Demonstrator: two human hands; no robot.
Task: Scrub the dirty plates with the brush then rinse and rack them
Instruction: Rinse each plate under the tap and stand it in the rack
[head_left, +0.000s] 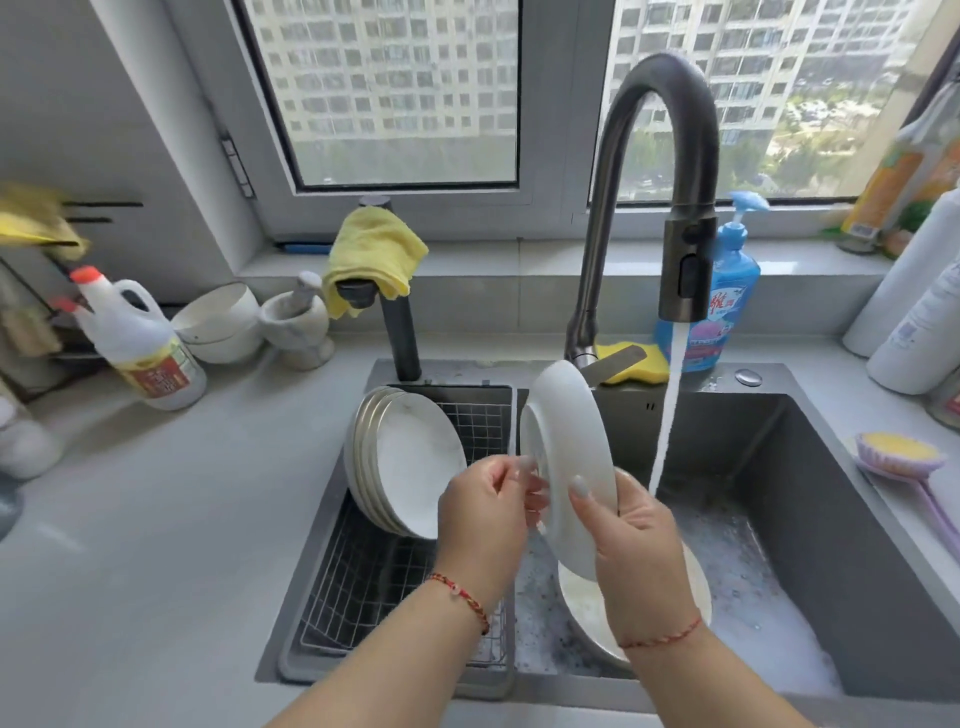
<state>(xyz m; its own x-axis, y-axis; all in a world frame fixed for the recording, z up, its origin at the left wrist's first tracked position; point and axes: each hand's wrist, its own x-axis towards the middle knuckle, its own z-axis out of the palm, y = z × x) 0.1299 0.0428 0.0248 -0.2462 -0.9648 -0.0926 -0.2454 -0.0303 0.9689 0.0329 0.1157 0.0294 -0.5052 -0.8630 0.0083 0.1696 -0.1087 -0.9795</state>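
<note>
Both hands hold a white plate (566, 441) on edge above the sink, just left of the running water stream (667, 415). My right hand (634, 540) grips its lower rim with the thumb on the back. My left hand (483, 519) pinches the plate's left edge with its fingertips. Several washed plates (410, 462) lean together in the wire rack (374, 582) in the sink's left part. Another plate (587, 603) lies in soapy water under my right hand. The scrub brush (904, 462) with a lilac handle lies on the counter at the right.
The dark tap (660, 171) arches over the sink (810, 467). Behind it are a yellow sponge (644, 364) and blue soap bottle (727, 291). A yellow cloth (374, 254), mortar (298, 322), bowls (223, 322) and a white bottle (140, 343) stand at the left.
</note>
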